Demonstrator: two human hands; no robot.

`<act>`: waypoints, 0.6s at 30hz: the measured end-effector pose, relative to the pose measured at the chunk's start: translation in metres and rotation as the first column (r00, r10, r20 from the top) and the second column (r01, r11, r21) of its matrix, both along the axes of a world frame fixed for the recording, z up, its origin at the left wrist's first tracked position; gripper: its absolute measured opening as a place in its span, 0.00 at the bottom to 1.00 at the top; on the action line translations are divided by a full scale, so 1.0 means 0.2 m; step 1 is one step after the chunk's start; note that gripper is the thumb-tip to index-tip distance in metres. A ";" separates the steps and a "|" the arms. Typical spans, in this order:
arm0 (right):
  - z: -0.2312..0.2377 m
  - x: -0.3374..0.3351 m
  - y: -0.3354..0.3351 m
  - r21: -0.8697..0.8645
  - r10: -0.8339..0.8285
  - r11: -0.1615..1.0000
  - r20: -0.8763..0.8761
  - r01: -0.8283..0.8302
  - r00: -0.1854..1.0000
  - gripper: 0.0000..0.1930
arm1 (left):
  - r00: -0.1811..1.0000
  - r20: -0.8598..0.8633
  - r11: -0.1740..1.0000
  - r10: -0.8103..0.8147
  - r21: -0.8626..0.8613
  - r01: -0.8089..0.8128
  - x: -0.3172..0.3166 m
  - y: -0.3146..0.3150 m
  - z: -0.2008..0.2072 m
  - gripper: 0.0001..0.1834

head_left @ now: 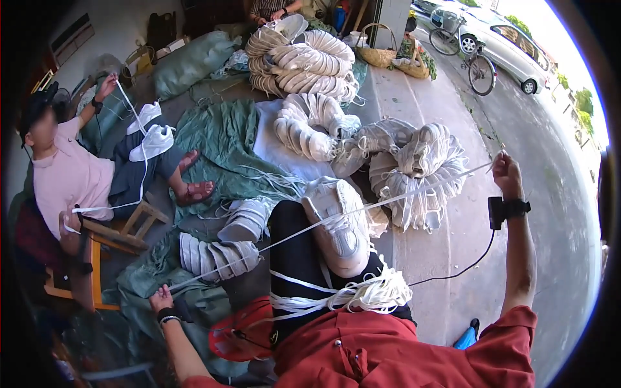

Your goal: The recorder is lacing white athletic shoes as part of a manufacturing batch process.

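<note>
A white shoelace is pulled taut on a slant across my lap. My left hand is closed on its lower left end, and my right hand pinches the other end, raised far out to the right. Between them the lace crosses a white sneaker resting on my thighs; whether it runs through the eyelets I cannot tell. A bundle of loose white laces lies on my lap behind the sneaker.
Rings of nested white shoes are piled ahead, with more shoe rings nearer right. Shoe stacks sit left of my knee on green cloth. A co-worker at left also stretches a lace from shoes. A wooden stool stands there.
</note>
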State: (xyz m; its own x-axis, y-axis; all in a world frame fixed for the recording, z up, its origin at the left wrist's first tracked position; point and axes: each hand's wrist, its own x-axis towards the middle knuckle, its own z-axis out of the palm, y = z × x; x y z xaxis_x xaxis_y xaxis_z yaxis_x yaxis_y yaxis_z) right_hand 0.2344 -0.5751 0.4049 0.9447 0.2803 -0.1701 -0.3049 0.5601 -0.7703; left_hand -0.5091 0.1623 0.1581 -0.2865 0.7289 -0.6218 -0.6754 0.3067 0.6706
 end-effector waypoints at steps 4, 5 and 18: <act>-0.07 -0.04 -0.05 -0.023 -0.208 0.978 -0.113 0.206 0.972 0.08 | 0.933 0.075 0.929 -0.351 0.155 0.337 0.34 -0.12 0.01 0.10; -0.08 -0.04 -0.11 -0.044 -0.247 0.969 -0.124 0.244 0.961 0.08 | 0.889 0.061 0.882 -0.454 0.168 0.440 0.54 -0.20 0.04 0.12; 0.03 -0.05 -0.18 0.002 -0.326 0.945 0.024 0.326 0.945 0.05 | -0.029 -0.490 -0.177 -0.871 0.258 0.950 1.87 -1.33 0.62 0.12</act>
